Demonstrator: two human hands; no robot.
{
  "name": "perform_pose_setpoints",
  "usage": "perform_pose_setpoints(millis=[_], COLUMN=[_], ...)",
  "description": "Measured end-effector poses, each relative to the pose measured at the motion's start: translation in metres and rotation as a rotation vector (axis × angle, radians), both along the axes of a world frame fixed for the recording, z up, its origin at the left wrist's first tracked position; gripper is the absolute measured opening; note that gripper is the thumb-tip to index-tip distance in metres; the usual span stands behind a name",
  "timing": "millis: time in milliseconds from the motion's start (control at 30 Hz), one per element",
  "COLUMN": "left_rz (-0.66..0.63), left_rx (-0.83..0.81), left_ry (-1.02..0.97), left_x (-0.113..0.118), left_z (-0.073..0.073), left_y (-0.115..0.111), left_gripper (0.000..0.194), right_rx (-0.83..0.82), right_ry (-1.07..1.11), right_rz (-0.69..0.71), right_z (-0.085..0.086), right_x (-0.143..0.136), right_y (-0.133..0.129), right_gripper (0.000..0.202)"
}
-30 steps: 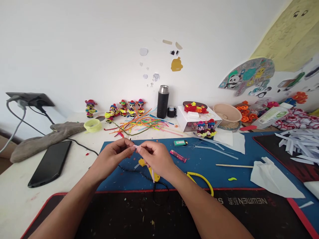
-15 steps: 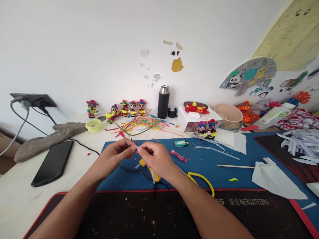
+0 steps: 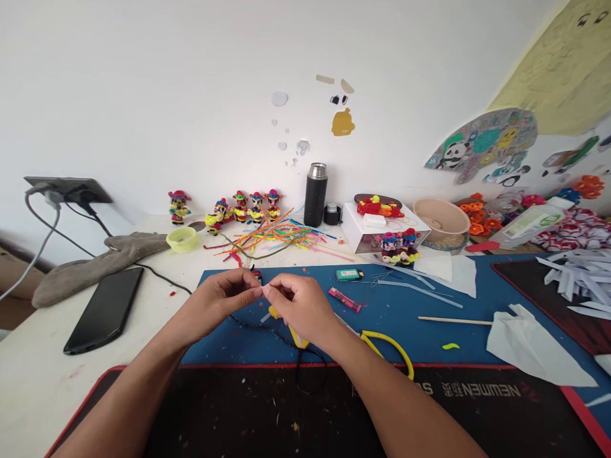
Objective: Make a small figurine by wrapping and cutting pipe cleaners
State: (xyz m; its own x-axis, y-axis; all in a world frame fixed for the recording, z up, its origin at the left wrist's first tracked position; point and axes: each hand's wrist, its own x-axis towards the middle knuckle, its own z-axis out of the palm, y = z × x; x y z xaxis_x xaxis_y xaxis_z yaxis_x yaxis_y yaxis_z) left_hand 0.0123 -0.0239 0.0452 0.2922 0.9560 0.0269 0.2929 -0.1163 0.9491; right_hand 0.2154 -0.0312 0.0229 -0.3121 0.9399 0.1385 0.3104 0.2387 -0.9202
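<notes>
My left hand point(image 3: 228, 296) and my right hand point(image 3: 300, 305) meet fingertip to fingertip over the blue mat point(image 3: 391, 331). Each pinches thumb against forefinger on a tiny pale piece point(image 3: 265, 289), mostly covered by the fingertips. Under my right hand lies a yellow tool point(image 3: 298, 337), partly hidden, with a black cord. A small dark and red item point(image 3: 256, 275) shows just behind my left fingers. To the right are a pink lighter point(image 3: 344, 299) and a green-labelled item point(image 3: 349, 275).
Colourful pipe cleaners point(image 3: 272, 235), small figures point(image 3: 241, 207) and a black flask point(image 3: 316, 196) stand along the wall. A phone point(image 3: 105, 310) lies left. Yellow-handled scissors point(image 3: 396, 343), a wooden stick point(image 3: 453, 320) and white tissue point(image 3: 529, 346) are on the right.
The pale strip that hung below my right hand no longer shows. The view has shifted slightly, and both hands remain pinched together.
</notes>
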Motion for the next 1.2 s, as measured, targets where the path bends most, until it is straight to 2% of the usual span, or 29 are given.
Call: perform_pose_setpoints(millis=[67,200,433,767,933,1033,1200], left_rz=[0.009,0.111,0.213,0.258,0.22,0.213,0.107], left_rx=[-0.018,-0.071,-0.122,-0.006,-0.001,0.003,-0.015], left_ry=[-0.021,-0.167,-0.362,-0.292,-0.24,-0.243,-0.147], left_x=[0.0,0.004,0.021,0.029,0.026,0.02,0.017], left_z=[0.0,-0.004,-0.013,-0.029,-0.023,-0.017,-0.012], left_y=[0.0,0.0,-0.002,-0.003,-0.002,-0.001,-0.003], left_gripper=[0.029,0.027,0.024,0.022,0.025,0.028,0.033], right_rx=[-0.016,-0.023,0.07,0.119,0.035,-0.023,-0.117], right_ry=[0.01,0.051,-0.029,-0.09,-0.061,0.026,0.194], right_rz=[0.007,0.002,-0.017,-0.051,0.006,0.039,0.007], right_z=[0.0,0.0,0.0,-0.005,-0.005,-0.006,-0.009], right_x=[0.0,0.0,0.0,-0.004,-0.004,-0.003,-0.001], right_y=[0.0,0.001,0.0,0.0,-0.001,-0.001,0.002], right_gripper=[0.026,0.026,0.025,0.022,0.025,0.026,0.03])
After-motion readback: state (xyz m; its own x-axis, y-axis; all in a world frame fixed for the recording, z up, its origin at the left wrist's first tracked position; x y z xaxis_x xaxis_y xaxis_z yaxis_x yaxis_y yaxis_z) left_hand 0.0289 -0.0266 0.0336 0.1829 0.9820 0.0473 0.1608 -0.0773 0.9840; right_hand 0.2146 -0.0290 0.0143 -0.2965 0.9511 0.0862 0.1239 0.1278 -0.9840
